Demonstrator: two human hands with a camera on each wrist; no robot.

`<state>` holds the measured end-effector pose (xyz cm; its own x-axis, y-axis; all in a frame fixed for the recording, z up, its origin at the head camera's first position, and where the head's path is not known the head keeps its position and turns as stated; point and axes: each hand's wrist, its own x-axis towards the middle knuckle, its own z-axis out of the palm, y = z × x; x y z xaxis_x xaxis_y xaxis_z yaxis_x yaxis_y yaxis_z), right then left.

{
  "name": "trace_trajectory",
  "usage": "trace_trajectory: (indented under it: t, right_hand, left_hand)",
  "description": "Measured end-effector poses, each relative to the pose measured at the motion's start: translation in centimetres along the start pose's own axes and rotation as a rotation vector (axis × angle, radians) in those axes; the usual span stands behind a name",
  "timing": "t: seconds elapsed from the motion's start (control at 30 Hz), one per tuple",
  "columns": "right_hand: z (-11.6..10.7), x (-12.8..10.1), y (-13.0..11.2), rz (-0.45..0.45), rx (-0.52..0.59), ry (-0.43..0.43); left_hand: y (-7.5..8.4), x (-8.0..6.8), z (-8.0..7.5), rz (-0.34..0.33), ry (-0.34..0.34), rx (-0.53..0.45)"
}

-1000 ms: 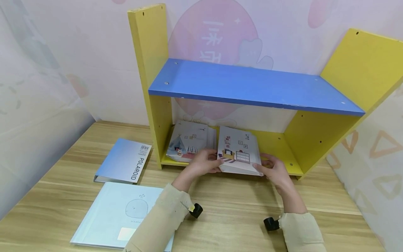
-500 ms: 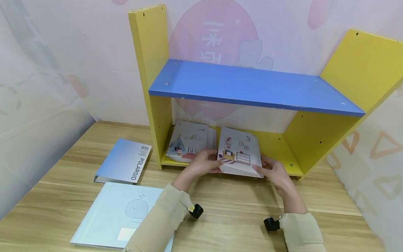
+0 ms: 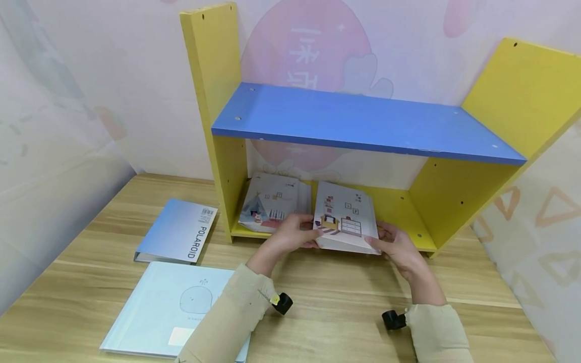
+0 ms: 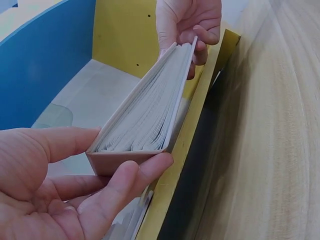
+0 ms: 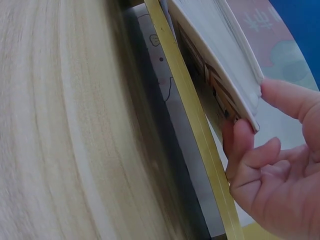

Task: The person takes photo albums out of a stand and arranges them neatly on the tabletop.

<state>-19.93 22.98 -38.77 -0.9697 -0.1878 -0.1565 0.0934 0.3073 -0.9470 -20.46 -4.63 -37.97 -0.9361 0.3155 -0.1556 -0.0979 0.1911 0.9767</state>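
Both my hands are on 1 illustrated book (image 3: 345, 219) at the front edge of the yellow shelf unit's (image 3: 399, 206) lower bay. My left hand (image 3: 295, 234) pinches its left end, thumb on top and fingers curled under; my right hand (image 3: 395, 242) pinches the right end the same way. The book's long axis runs left-right along the shelf front, cover facing up and tilted toward me, page edges showing at my left hand. A 2nd illustrated book (image 3: 272, 204) lies flat just left of it. The blue shelf board (image 3: 363, 121) is overhead. 2 albums lie on the table: POLAROID album (image 3: 177, 232) and pale album (image 3: 177, 307)
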Motion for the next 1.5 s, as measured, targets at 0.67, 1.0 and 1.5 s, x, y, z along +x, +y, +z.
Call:
trace_trajectory:
  t: [0.67,1.0,1.5]
  right_hand:
    - [-0.2,-0.3,-0.5,-0.025,0.010,0.008]
    - [-0.1,-0.9,-1.2,-0.046,-0.036,0.009]
    - [0.3,-2.5,-2.5,-0.085,-0.041,0.011]
  left_hand:
    - [0.8,-0.6,0.1,0.010,0.002,-0.004]
    - [0.7,-1.0,0.1,0.022,0.025,0.015]
    - [1.1,-2.4,-0.3,0.035,0.041,0.093]
